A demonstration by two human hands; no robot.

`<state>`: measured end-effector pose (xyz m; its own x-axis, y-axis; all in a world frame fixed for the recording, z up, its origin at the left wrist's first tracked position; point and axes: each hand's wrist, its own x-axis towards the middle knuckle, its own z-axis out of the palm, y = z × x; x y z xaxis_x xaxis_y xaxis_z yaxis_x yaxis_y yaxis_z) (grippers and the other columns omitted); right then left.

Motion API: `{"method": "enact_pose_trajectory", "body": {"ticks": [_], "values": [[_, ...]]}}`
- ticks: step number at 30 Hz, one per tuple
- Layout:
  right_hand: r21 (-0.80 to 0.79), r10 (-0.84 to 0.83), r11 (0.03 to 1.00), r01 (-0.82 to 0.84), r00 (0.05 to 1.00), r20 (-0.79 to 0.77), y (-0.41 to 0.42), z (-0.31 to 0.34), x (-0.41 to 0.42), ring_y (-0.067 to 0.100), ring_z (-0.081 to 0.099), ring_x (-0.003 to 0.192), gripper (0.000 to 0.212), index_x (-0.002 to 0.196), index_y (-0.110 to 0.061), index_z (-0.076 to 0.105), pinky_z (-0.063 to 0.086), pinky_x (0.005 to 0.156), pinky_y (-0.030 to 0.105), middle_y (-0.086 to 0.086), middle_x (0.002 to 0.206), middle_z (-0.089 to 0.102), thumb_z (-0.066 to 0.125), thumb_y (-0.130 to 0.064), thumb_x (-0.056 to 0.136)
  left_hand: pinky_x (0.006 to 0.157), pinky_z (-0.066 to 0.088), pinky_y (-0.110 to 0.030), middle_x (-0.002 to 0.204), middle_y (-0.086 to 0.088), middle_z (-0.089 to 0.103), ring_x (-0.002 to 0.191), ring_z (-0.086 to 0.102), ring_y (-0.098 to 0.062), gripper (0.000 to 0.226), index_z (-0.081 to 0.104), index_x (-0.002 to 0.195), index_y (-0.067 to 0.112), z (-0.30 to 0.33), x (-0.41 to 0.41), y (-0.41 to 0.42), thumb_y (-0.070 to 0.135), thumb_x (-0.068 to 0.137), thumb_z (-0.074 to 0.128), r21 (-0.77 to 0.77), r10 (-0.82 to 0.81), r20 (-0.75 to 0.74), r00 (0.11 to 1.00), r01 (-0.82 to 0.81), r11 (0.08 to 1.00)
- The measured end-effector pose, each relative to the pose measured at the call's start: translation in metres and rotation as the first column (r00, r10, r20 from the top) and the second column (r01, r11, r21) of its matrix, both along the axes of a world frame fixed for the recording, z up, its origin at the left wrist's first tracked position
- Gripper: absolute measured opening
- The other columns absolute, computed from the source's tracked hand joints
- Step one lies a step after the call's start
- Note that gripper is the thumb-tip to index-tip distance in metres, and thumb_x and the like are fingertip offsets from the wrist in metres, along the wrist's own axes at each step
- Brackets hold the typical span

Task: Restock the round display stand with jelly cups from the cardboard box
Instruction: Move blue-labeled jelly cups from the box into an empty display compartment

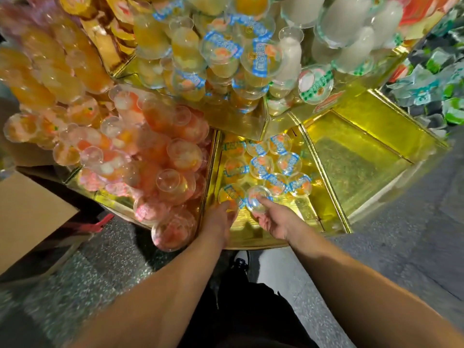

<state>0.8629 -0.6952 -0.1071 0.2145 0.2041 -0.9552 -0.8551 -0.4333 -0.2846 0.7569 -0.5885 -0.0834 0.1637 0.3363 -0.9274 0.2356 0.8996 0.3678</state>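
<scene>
The round display stand (326, 177) has gold wedge compartments. In the lower middle compartment lie several clear jelly cups with blue-labelled lids (262, 165). My left hand (219, 217) grips one such cup (229, 194) at the compartment's front left. My right hand (272, 218) holds another cup (256, 198) beside it, thumb on its lid. The cardboard box (27, 212) stands at the left edge, its inside hidden.
Pink and orange jelly cups (150, 151) fill the compartment to the left. The wedge on the right (356, 156) holds nothing. The upper tier carries blue-labelled (226, 51) and white cups (346, 33). Green packets (442, 79) lie far right. Speckled floor (113, 259) runs below.
</scene>
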Motion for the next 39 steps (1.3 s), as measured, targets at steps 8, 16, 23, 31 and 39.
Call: {"method": "enact_pose_trajectory", "body": {"ticks": [8,16,23,31,39], "values": [[0.011,-0.013,1.0,0.013,0.999,-0.031,0.025,-0.034,0.003,0.007,0.056,0.048,0.049,0.13,-0.022,0.055,0.045,0.038,0.017,0.006,0.084,0.071,0.065,-0.049,0.09,0.072,0.048,-0.019,0.082,-0.004,0.06,0.076,0.057,-0.011,0.02,0.059,0.074,0.006,-0.029,0.014,0.004,0.003,0.094,0.057,-0.059,0.233,0.031,0.972,-0.231,0.971],[-0.014,0.01,1.0,-0.01,1.0,0.009,0.034,-0.052,0.004,0.009,0.049,0.05,0.065,0.134,-0.017,0.05,0.03,0.057,0.025,0.003,0.076,0.072,0.062,-0.06,0.087,0.073,0.05,-0.019,0.093,-0.004,0.058,0.082,0.056,-0.009,0.01,0.059,0.086,0.007,-0.047,0.022,0.009,0.008,0.096,0.058,-0.087,0.32,0.039,0.947,-0.316,0.945],[-0.001,0.07,0.998,-0.07,0.995,0.069,0.037,-0.054,0.004,0.012,0.073,0.093,0.046,0.12,-0.026,0.048,0.044,0.074,0.035,0.001,0.109,0.069,0.059,-0.059,0.09,0.057,0.046,-0.014,0.097,-0.005,0.059,0.082,0.056,-0.008,0.019,0.064,0.108,0.003,-0.052,0.026,0.009,0.016,0.095,0.063,-0.027,0.354,-0.04,0.934,-0.355,0.934],[-0.077,0.161,0.985,-0.155,0.984,0.08,0.04,-0.039,0.005,0.012,0.068,0.077,0.053,0.121,-0.02,0.054,0.047,0.07,0.03,-0.003,0.102,0.068,0.055,-0.063,0.091,0.087,0.047,-0.022,0.126,-0.005,0.06,0.101,0.059,-0.014,0.043,0.057,0.129,0.01,-0.045,0.023,0.005,0.036,0.095,0.061,-0.04,0.274,-0.049,0.961,-0.276,0.96],[-0.134,0.506,0.861,-0.49,0.849,0.149,0.01,0.026,0.006,0.012,0.053,0.064,0.044,0.105,-0.023,0.066,0.043,0.061,0.024,0.001,0.074,0.055,0.057,-0.063,0.088,0.101,0.042,-0.032,0.099,0.001,0.051,0.103,0.053,-0.019,0.037,0.055,0.127,0.01,0.004,-0.001,-0.009,0.031,0.097,0.059,-0.021,-0.096,-0.059,0.994,0.095,0.995]]}}
